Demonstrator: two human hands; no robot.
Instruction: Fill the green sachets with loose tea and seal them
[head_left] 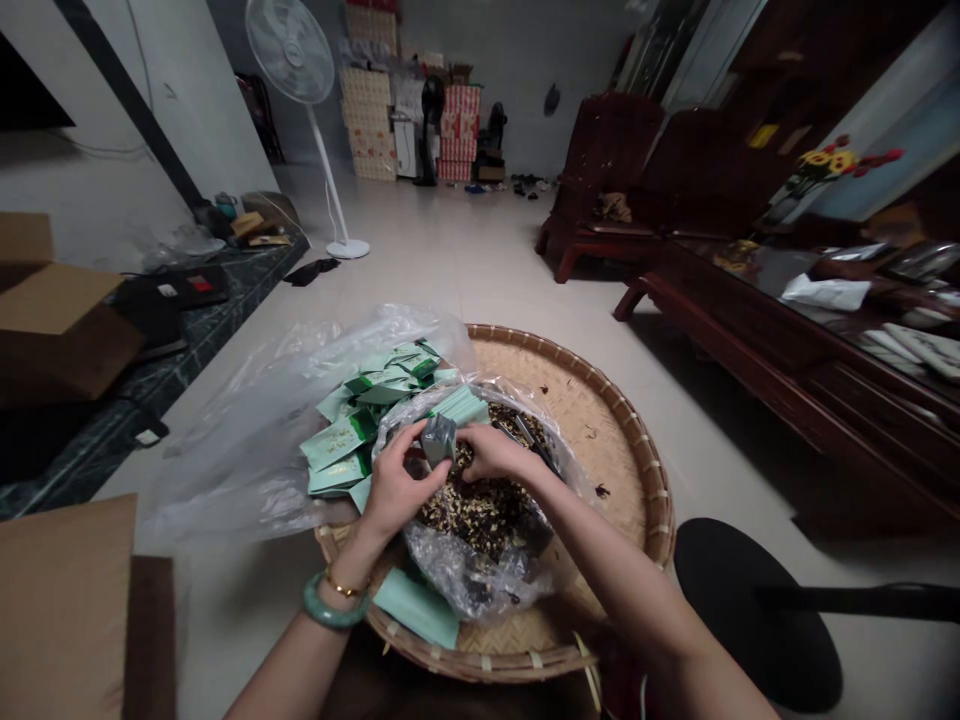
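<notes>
A small grey sachet point(439, 438) is pinched by the left fingers point(412, 450) and right fingers point(480, 442) above a plastic bag of dried tea point(480, 515), seemingly so loose bits fall back in.

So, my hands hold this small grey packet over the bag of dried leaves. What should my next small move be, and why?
Probably lower the small grey packet closer to the dried leaves: your left hand and right hand hold it above them, and loose bits lie on the woven tray.

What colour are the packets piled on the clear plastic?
The packets are mint green with dark green and gold print, best seen in the head view.
</notes>
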